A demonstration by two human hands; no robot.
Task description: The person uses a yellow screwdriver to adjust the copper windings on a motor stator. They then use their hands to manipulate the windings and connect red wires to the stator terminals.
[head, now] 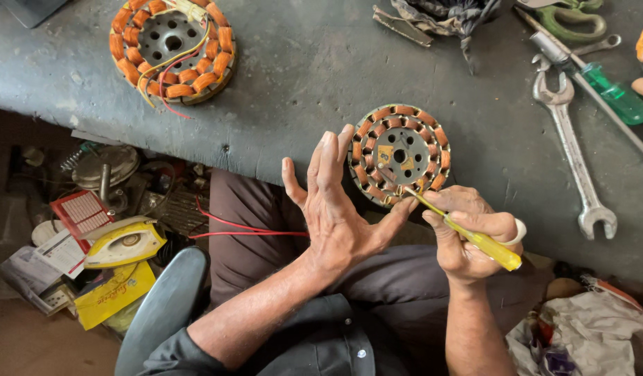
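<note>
Beneath your hands runs the dark grey workbench (321,76), its front edge just behind your grip. Past the left hand, well apart at the bench's far corner, lies a second stator (172,47) with orange coils and loose yellow and red wires. Your left hand (335,209) is spread, palm flat and fingers straight, and props the round copper-wound stator (399,154) from its left side: fingertips touch its upper left rim, thumb reaches under its lower edge, so it is steadied rather than clutched. The stator stands tilted at the bench edge, directly above and between both hands. Your right hand (468,233) is clenched around the yellow handle of a screwdriver (468,233), with a white band on one finger; the shaft runs up and left from the fist and its tip meets the windings on the stator's lower rim, just beside your left thumb. To the right of that fist, apart from it, a long open-ended spanner (576,160) lies on the bench, and beyond it a green-handled screwdriver (617,97). Below your left wrist a thin red wire (245,228) crosses your lap.
</note>
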